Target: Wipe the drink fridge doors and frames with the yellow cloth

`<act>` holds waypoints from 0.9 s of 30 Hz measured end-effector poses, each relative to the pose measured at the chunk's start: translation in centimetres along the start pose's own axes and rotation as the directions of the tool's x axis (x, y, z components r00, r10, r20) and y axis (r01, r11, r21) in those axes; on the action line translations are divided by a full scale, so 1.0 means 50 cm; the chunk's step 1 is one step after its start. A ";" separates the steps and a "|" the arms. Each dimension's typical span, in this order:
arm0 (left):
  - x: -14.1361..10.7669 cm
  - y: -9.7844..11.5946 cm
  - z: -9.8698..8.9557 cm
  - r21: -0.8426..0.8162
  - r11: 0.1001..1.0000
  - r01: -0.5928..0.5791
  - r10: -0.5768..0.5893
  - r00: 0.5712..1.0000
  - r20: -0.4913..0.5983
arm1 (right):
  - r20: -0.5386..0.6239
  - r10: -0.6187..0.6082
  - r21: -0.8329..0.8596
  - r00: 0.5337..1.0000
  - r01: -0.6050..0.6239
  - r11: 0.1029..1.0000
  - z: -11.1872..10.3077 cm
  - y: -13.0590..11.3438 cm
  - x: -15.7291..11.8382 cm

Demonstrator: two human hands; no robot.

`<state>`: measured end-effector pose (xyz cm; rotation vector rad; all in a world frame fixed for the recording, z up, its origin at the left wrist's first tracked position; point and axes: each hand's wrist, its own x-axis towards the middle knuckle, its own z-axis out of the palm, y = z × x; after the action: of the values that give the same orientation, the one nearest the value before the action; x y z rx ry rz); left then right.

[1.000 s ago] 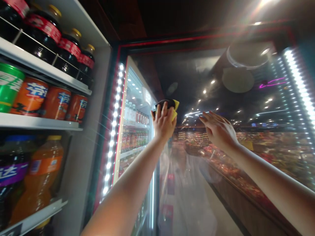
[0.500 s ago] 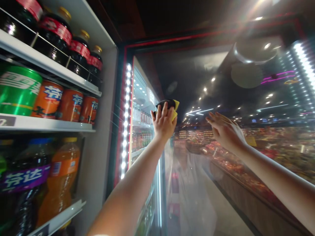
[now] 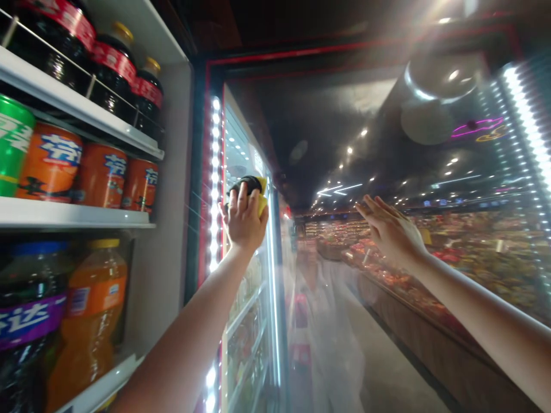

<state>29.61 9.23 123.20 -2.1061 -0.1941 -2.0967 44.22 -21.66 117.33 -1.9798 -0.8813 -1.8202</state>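
My left hand [image 3: 246, 223] holds a black-and-yellow cloth [image 3: 253, 182] under its palm and fingers. The cloth lies against the glass panel [image 3: 310, 143], near the panel's left side and just right of the left light strip [image 3: 214, 155]. The black part shows above my fingertips; the yellow part shows along the right side of the hand. The left arm is extended forward and up.

My right hand [image 3: 394, 232] is raised in front of the same panel, apart from the left hand. It grips nothing: the palm is unfolded and the fingers are extended, pointing up and to the left. I cannot tell whether it touches the glass.

The panel has a dark frame with a red line [image 3: 301, 54] along the top. A right light strip [image 3: 527, 123] runs down the far right side. Blurred lamps and display goods show in the glass.

A drinks cabinet stands at the left, with a pale side wall [image 3: 170, 143]. Upper shelf [image 3: 77, 103]: dark bottles [image 3: 114, 63] with red labels and yellow caps, behind a wire rail. Middle shelf [image 3: 77, 213]: one green can [image 3: 12, 146] and three orange cans [image 3: 50, 163] in a row. Below: a purple-labelled bottle [image 3: 32, 315] beside an orange bottle [image 3: 86, 330].
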 end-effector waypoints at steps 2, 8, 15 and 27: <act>-0.028 -0.017 -0.004 0.010 0.999 0.051 -0.051 0.998 -0.026 | 0.026 -0.007 0.008 1.000 0.006 1.000 0.000 0.005 -0.007; -0.073 -0.036 -0.008 -0.022 0.999 -0.045 0.046 0.999 0.022 | 0.089 0.000 0.003 0.996 0.000 1.000 -0.005 0.012 -0.009; -0.055 -0.042 -0.009 0.013 0.999 0.036 -0.036 0.998 -0.045 | 0.109 -0.046 0.110 0.993 0.034 0.993 -0.015 0.041 -0.018; -0.054 0.003 0.021 -0.032 0.997 0.074 -0.078 0.989 -0.124 | 0.084 -0.114 0.129 0.990 0.102 0.986 -0.002 -0.072 -0.017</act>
<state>30.63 9.38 120.52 -2.0035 -0.2338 -2.2789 41.93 -19.16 115.90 -1.9850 -1.1223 -1.6968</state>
